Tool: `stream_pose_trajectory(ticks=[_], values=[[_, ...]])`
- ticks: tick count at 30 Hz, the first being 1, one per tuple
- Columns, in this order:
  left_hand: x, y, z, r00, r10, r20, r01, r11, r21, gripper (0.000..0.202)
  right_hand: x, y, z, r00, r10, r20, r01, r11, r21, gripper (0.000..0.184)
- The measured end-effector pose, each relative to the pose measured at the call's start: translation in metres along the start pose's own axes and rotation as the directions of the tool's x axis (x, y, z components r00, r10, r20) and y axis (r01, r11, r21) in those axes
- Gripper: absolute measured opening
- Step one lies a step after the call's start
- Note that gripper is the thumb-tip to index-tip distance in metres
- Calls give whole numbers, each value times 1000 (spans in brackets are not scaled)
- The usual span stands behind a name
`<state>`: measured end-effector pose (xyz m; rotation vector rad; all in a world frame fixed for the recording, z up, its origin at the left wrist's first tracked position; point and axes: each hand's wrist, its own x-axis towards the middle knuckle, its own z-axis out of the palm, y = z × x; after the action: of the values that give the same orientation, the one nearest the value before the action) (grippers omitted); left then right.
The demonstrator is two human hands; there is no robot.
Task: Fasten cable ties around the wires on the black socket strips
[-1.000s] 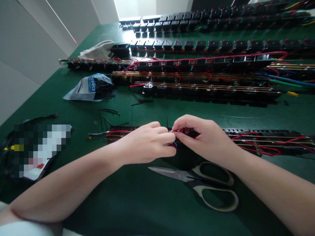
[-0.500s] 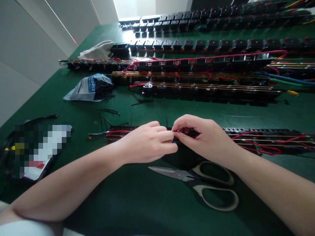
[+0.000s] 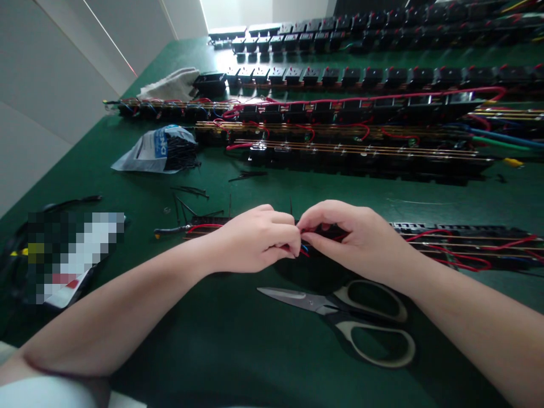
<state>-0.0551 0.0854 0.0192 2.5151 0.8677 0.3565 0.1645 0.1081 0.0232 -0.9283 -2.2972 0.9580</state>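
My left hand (image 3: 261, 238) is closed over a long strip of sockets and wiring (image 3: 463, 241), its fingers curled in. Close against it, my right hand (image 3: 352, 232) pinches with thumb and forefinger at the same strip. What the fingertips hold is too small and covered to make out. Red and blue wires show just below where the hands meet. Thin black cable ties stand up from the strip, one cable tie (image 3: 230, 205) left of the hands and another behind them. Scissors (image 3: 323, 306) lie on the green table below my hands, blades to the left.
Beyond the hands, a clear bag of black cable ties (image 3: 148, 150) lies beside several loose ties (image 3: 249, 174). More wired socket strips (image 3: 361, 148) fill the table's far side. A white cloth (image 3: 170, 85) lies at the back left, and a partly blurred-out object (image 3: 80, 266) at left.
The left hand's lower fingers have curled in tighter, and more of the blue and red wires shows beneath. The right hand keeps its pinch. The whole view has shifted slightly.
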Motion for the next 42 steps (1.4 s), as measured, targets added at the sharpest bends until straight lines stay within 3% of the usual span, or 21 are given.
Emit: stream_pose_trajectory(ticks=[8, 17, 21, 27, 42], values=[[3, 0, -8, 999, -38, 12, 39, 988, -151, 16, 1, 0, 0, 1000, -1, 16, 2, 997, -82, 15], [3, -1, -4, 999, -24, -40, 18, 989, -147, 15, 0, 1, 2, 1000, 7, -1, -7, 998, -65, 13], [3, 3, -3, 984, -146, -100, 124, 973, -196, 5, 0, 0, 0, 1000, 19, 18, -18, 998, -55, 14], [2, 4, -1, 952, -294, -86, 246, 903, -352, 18, -2, 3, 2, 1000, 26, -6, -26, 999, -39, 13], [5, 6, -3, 949, -313, -39, 279, 891, -358, 19, -2, 2, 2, 999, 13, -31, -15, 998, -58, 12]])
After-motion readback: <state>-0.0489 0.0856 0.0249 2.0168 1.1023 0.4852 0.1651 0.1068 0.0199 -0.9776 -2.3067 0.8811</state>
